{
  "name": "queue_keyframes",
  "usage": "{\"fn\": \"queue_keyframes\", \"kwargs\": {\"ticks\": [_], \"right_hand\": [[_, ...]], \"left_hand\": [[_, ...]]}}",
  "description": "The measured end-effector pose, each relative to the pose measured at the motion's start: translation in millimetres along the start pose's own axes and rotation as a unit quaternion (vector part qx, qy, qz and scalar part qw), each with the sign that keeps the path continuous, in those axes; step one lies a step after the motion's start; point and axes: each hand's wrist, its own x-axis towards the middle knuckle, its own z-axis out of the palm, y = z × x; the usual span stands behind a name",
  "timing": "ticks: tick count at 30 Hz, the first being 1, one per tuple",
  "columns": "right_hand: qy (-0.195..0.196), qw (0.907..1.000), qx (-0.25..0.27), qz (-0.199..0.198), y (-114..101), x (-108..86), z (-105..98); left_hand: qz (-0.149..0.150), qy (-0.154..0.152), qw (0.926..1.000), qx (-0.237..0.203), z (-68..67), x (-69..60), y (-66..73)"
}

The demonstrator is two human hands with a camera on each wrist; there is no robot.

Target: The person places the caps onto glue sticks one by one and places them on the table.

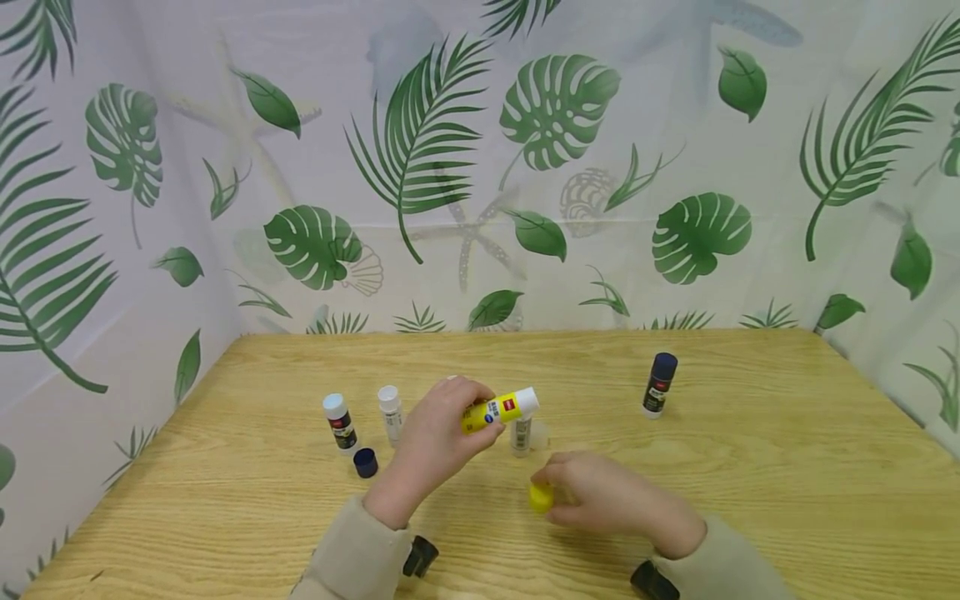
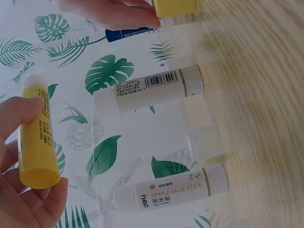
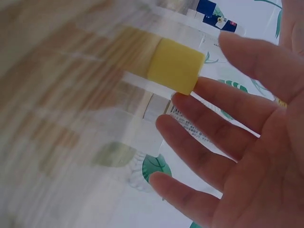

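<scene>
My left hand [image 1: 438, 442] grips a yellow glue stick [image 1: 491, 411] with a white end, held tilted above the table. In the left wrist view, thumb and fingers wrap round the yellow tube [image 2: 37, 137]. Lower and to the right, my right hand [image 1: 611, 500] is beside a yellow cap [image 1: 541, 497] that stands on the wood. The right wrist view shows its fingers spread and the thumb apart from the cap [image 3: 175, 65]; a fingertip is at the cap's edge, but contact is hard to tell.
A white glue stick [image 1: 521, 437] stands behind the yellow one, by a clear cap [image 1: 540, 435]. To the left stand another white glue stick [image 1: 390, 415], a dark-labelled glue stick [image 1: 341, 423] and a navy cap [image 1: 365, 462]. A navy-capped glue stick [image 1: 660, 385] stands back right.
</scene>
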Motion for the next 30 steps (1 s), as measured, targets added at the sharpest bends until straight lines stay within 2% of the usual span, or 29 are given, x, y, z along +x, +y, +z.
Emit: {"fn": "queue_keyframes", "kwargs": {"ticks": [13, 21, 30], "right_hand": [[-0.016, 0.9995, 0.002, 0.027, -2.0, 0.5, 1.7], [-0.037, 0.9978, 0.026, 0.047, -1.0, 1.8, 3.0], [-0.040, 0.9984, 0.030, 0.027, 0.0, 1.7, 2.8]], "left_hand": [[0.005, 0.003, 0.9999, 0.012, 1.1, 0.1, -1.0], [0.007, 0.006, 0.9998, 0.020, 1.5, -0.3, -0.9], [0.005, 0.003, 0.9999, 0.016, 2.4, -0.1, -0.9]]}}
